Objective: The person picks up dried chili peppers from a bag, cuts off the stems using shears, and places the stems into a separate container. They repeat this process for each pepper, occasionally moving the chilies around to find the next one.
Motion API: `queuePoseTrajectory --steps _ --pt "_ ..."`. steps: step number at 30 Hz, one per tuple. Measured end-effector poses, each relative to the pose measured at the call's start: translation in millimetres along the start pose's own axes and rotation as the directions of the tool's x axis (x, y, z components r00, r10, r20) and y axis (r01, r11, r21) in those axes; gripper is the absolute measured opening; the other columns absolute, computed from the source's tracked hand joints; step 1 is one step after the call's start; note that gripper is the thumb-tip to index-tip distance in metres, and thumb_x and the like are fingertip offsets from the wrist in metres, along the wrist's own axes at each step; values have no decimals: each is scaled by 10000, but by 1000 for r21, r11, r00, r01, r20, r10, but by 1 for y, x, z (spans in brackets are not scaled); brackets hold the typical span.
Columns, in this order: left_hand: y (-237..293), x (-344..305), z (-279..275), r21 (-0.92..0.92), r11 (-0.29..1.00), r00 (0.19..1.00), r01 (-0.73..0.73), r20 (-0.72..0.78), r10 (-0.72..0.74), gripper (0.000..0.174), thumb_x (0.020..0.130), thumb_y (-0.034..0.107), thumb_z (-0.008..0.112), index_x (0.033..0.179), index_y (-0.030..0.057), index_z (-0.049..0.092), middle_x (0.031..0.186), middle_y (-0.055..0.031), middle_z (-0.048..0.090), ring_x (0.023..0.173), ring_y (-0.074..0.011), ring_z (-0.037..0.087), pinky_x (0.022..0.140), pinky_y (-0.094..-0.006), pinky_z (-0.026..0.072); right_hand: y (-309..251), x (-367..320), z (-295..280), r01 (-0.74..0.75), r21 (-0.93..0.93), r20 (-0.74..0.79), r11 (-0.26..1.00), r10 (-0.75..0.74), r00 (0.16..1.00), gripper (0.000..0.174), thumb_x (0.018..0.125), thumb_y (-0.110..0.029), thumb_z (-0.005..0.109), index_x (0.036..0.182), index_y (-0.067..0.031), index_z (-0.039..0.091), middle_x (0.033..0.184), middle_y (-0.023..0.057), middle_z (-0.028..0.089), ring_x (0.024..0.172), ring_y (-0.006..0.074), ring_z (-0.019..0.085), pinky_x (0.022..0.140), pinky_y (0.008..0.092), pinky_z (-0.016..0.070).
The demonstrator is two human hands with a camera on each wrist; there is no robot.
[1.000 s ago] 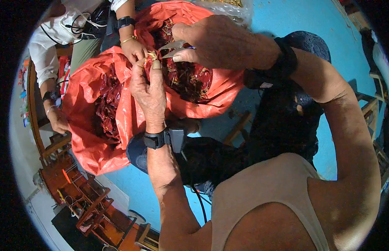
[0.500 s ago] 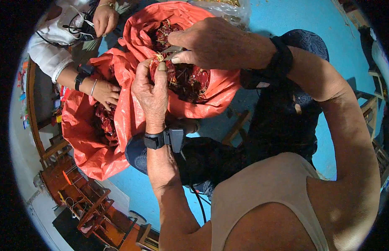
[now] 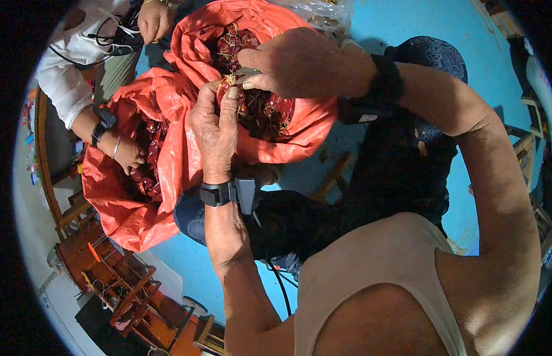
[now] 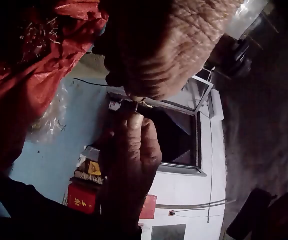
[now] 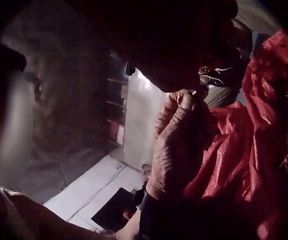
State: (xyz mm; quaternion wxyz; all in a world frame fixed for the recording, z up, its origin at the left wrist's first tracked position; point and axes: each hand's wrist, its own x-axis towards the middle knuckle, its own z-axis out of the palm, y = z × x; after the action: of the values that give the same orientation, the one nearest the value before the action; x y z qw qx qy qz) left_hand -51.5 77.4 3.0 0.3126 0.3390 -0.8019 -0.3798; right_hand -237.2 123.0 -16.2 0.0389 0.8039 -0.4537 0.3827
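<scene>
My left hand [image 3: 215,133] pinches dried red chillies [image 3: 225,94] between thumb and fingers, their pale stems [image 3: 229,79] pointing up. My right hand [image 3: 314,62] grips small scissors [image 3: 246,72], the blades reaching to the stem ends just over my left thumb. Below both hands is an orange-red woven sack [image 3: 314,124] of dried chillies with stems [image 3: 267,113]. A second orange-red sack [image 3: 118,222], with darker red chillies [image 3: 148,178] in it, stands to the left. In the right wrist view my left hand [image 5: 171,140] shows side-on, while my right is mostly in shadow.
Opposite sits another person, one hand [image 3: 129,154] in the left sack and the other hand [image 3: 155,22] above it. A clear plastic bag [image 3: 326,15] lies beyond the right sack. Wooden furniture [image 3: 133,302] is at lower left; the floor [image 3: 406,21] is blue.
The other person's one hand has drawn back from near my left fingers; their other hand has gone from the left sack's rim into it. The scissor blades have closed at the stems.
</scene>
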Motion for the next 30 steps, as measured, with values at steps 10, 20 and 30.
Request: queuePoseTrajectory --steps 10,20,30 --pt "-6 3 8 -52 996 979 -70 -196 59 112 849 121 517 864 10 523 694 -4 531 613 -65 453 542 -215 394 -24 18 -9 -493 537 254 684 426 868 259 805 -258 552 694 -32 489 507 59 470 472 179 486 455 307 387" --pt "11 8 4 -299 947 992 117 -3 -124 249 895 265 443 940 33 522 732 12 535 633 -60 453 560 -195 371 -19 22 -18 -172 36 -47 984 173 984 218 723 -247 573 686 -61 466 546 103 486 522 291 560 432 394 442" --pt "6 8 10 -227 974 991 25 -123 -55 232 906 242 426 897 31 522 681 37 437 611 -50 392 517 -185 313 -15 23 -1 -84 245 -135 966 120 984 168 808 -184 513 718 -44 487 512 70 442 426 193 457 420 304 372"
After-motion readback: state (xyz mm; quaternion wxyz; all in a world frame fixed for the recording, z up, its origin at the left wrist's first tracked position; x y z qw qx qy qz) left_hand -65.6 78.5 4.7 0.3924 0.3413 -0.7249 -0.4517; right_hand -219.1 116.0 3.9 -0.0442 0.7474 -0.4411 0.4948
